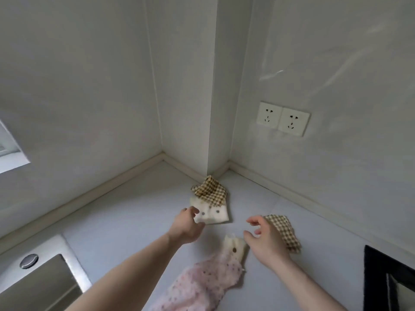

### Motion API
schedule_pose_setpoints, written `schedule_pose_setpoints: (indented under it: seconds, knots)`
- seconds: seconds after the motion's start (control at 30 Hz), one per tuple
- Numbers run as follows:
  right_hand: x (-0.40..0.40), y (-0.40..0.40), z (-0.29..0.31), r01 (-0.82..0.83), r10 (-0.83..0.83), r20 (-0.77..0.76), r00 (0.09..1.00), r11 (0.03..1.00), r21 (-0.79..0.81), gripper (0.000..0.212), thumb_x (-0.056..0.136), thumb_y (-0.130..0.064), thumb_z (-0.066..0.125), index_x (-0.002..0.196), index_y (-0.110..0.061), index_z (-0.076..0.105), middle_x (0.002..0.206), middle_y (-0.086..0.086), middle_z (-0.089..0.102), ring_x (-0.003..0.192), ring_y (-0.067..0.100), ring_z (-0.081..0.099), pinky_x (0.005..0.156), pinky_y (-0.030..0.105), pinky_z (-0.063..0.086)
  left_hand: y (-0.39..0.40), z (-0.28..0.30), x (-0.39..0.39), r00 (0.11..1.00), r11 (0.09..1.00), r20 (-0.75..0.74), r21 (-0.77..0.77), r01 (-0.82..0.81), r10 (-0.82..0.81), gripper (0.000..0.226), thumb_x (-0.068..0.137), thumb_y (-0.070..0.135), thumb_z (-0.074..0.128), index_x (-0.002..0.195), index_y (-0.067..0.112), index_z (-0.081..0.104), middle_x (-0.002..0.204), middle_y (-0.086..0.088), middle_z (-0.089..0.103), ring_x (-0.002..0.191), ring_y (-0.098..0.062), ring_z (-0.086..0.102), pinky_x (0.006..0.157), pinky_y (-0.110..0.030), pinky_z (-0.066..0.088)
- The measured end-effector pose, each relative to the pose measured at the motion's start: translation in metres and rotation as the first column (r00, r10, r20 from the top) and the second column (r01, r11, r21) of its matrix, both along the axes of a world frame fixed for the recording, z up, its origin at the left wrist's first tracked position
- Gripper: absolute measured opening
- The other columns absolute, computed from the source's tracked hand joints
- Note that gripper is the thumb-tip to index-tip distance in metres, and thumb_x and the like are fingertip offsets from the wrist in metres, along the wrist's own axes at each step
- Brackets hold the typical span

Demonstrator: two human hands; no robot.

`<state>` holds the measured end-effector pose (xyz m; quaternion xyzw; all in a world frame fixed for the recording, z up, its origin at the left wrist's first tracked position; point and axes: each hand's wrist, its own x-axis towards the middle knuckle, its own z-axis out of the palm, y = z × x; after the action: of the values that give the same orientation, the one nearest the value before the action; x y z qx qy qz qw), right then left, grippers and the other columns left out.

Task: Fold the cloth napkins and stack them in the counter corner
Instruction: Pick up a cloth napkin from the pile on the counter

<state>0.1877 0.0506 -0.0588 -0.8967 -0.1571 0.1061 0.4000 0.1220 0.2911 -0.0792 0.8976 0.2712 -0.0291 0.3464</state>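
Checked cloth of one folded napkin (210,204) is lying near the tabletop (125,212) corner, the left hand (187,227) touching its edge, fingers loosely curled. The right hand (265,239) is hovering spread above a second checked napkin (286,232). A careless tug is likely undoing the fold.

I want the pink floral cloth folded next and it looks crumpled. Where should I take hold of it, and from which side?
Grip the cream band end of the pink floral cloth, the part with the dark button, coming from above on the right, where the right hand hovers open. That end looks stiffer and points toward the corner, while the pink part trails off the frame's lower edge.
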Motion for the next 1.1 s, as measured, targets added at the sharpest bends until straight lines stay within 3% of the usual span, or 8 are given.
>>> schedule_pose_setpoints:
  seconds: [0.27,0.37,0.5,0.67,0.77,0.87,0.97,1.1]
  knots:
    - [0.044,0.002,-0.128,0.186,-0.132,0.487,0.863,0.98,-0.065,0.018,0.077,-0.015,0.078,0.089,-0.022,0.068,0.095,-0.003,0.063,0.09,0.027,0.063,0.082,0.042,0.052,0.007,-0.1,0.042,0.89,0.95,0.455,0.279,-0.139,-0.004,0.018,0.089,0.046,0.062,0.094,0.029,0.067,0.094,0.005,0.07,0.093,-0.024,0.062,0.08,-0.036,0.047]
    - [0.042,0.0,-0.141,0.157,-0.113,0.584,0.804,0.987,-0.025,0.005,0.083,-0.019,0.072,0.081,-0.022,0.068,0.087,-0.003,0.064,0.085,0.025,0.062,0.075,0.037,0.049,0.007,-0.103,0.04,0.837,0.986,0.548,0.149,-0.077,-0.017,0.012,0.087,0.035,0.069,0.085,0.026,0.063,0.083,0.008,0.065,0.078,-0.015,0.057,0.068,-0.029,0.042]
    - [0.031,-0.003,-0.143,0.073,-0.081,0.604,0.793,0.997,0.038,0.035,0.091,-0.048,0.048,0.083,-0.022,0.07,0.086,-0.005,0.066,0.083,0.021,0.062,0.073,0.035,0.049,0.002,-0.107,0.03,0.82,0.999,0.572,-0.044,0.013,0.014,0.014,0.083,0.019,0.07,0.075,0.02,0.059,0.068,0.01,0.062,0.065,-0.009,0.055,0.061,-0.023,0.04]
    - [-0.002,-0.008,-0.136,-0.069,0.05,0.619,0.783,0.998,0.008,0.036,0.087,-0.062,0.059,0.095,-0.03,0.073,0.089,-0.014,0.063,0.077,0.006,0.055,0.073,0.033,0.048,-0.003,-0.105,0.014,0.798,0.987,0.6,-0.155,0.037,0.064,0.018,0.08,0.023,0.075,0.078,0.02,0.058,0.072,0.009,0.06,0.061,-0.01,0.052,0.057,-0.021,0.039]
    - [-0.03,-0.012,-0.132,-0.076,0.045,0.545,0.837,0.996,0.035,0.046,0.082,-0.065,0.068,0.116,-0.034,0.064,0.103,-0.016,0.062,0.079,0.002,0.05,0.075,0.026,0.039,-0.009,-0.097,-0.008,0.813,0.974,0.578,-0.216,0.063,0.076,0.026,0.072,0.037,0.075,0.083,0.02,0.06,0.078,0.005,0.057,0.067,-0.014,0.052,0.061,-0.027,0.041]
    - [-0.058,-0.019,-0.133,-0.01,-0.007,0.402,0.915,0.999,0.041,0.069,0.074,-0.072,0.073,0.129,-0.037,0.05,0.113,-0.013,0.057,0.098,0.01,0.055,0.086,0.029,0.042,-0.016,-0.092,-0.042,0.886,0.995,0.458,-0.029,0.096,-0.072,0.032,0.072,0.048,0.068,0.089,0.022,0.062,0.09,0.004,0.06,0.076,-0.014,0.056,0.068,-0.03,0.044]
    - [-0.082,-0.022,-0.128,0.062,-0.047,0.323,0.945,0.997,-0.038,0.055,0.068,-0.075,0.071,0.107,-0.036,0.064,0.102,-0.018,0.063,0.098,0.007,0.061,0.088,0.032,0.051,-0.026,-0.087,-0.077,0.932,0.954,0.246,0.205,0.218,-0.266,0.026,0.085,0.043,0.067,0.106,0.027,0.065,0.106,0.007,0.066,0.095,-0.015,0.062,0.083,-0.029,0.05]
    - [-0.102,-0.022,-0.12,0.085,-0.076,0.193,0.978,0.996,-0.038,0.031,0.069,-0.064,0.07,0.076,-0.034,0.072,0.076,-0.015,0.071,0.078,0.007,0.067,0.078,0.032,0.058,-0.044,-0.07,-0.105,0.921,0.928,0.122,0.014,0.371,-0.37,0.052,0.089,0.022,0.058,0.14,0.027,0.053,0.121,0.007,0.063,0.1,-0.013,0.062,0.075,-0.019,0.049]
